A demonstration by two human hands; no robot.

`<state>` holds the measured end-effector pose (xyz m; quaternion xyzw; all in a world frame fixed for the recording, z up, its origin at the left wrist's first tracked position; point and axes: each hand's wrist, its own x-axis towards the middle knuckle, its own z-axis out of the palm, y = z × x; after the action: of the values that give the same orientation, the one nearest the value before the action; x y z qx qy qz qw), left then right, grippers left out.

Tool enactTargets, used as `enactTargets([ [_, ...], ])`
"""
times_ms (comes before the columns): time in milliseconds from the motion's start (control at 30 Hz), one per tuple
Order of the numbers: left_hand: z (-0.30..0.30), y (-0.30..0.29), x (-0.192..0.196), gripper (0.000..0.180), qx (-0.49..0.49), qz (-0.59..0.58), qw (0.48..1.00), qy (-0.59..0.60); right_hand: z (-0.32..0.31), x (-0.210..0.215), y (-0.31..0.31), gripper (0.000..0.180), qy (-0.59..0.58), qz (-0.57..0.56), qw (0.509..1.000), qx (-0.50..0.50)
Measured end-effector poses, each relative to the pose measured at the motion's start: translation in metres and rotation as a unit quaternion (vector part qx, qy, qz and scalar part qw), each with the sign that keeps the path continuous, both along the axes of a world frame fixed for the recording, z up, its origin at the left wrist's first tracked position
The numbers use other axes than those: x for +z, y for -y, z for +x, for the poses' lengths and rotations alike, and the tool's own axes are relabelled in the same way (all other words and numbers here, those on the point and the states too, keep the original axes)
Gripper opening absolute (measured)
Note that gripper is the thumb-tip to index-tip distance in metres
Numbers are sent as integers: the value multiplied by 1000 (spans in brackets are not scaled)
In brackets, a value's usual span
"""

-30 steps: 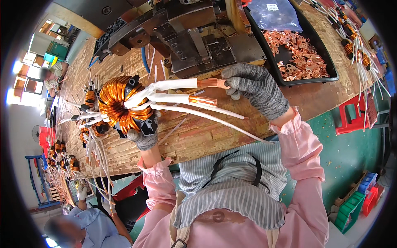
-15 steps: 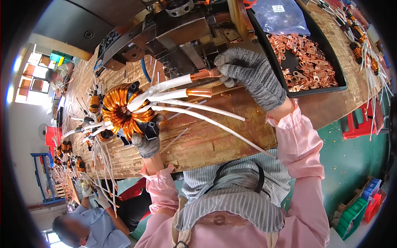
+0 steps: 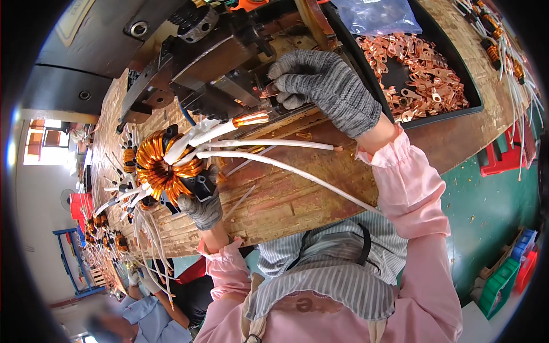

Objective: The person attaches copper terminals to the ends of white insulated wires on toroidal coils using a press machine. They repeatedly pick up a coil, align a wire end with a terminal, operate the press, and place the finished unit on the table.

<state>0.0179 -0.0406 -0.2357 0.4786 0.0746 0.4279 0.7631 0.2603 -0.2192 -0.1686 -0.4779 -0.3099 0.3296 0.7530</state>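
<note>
A large ring-shaped coil (image 3: 150, 157) wound with copper wire stands off the bench's left part. My gloved left hand (image 3: 201, 210) is closed around its lower side, beside black plastic parts. White-sleeved leads (image 3: 209, 134) run from the coil toward the right; one ends in bare copper strands (image 3: 251, 118). Two thinner white wires (image 3: 274, 143) stretch below them. My gloved right hand (image 3: 329, 86) pinches a copper lug (image 3: 267, 90) at the jaws of a dark metal press (image 3: 211, 57). The lug is partly hidden by fingers and jaws, as is the other thick lead's end.
Right of the press, a black tray (image 3: 476, 106) holds many copper lugs (image 3: 434, 80) and a clear plastic bag (image 3: 377, 17). More coils (image 3: 128, 160) with white leads lie at left, others at far right. A co-worker (image 3: 154, 320) sits at lower left.
Both hands have moved left, bringing the coil along. My right hand has also gone up, carrying the copper end from in front of the press to its jaws.
</note>
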Motion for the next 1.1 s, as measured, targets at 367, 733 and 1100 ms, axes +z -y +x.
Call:
enactTargets([
  [367,3,3,5,86,-6,10,1000,-9,0,-5,-1,10,66,-6,997,-35],
  [733,-1,3,4,89,2,15,1000,-28,8,-4,13,11,126,61,934,-330],
  [1100,-2,2,2,85,-1,-4,1000,-12,9,-2,14,10,97,153,902,-393],
])
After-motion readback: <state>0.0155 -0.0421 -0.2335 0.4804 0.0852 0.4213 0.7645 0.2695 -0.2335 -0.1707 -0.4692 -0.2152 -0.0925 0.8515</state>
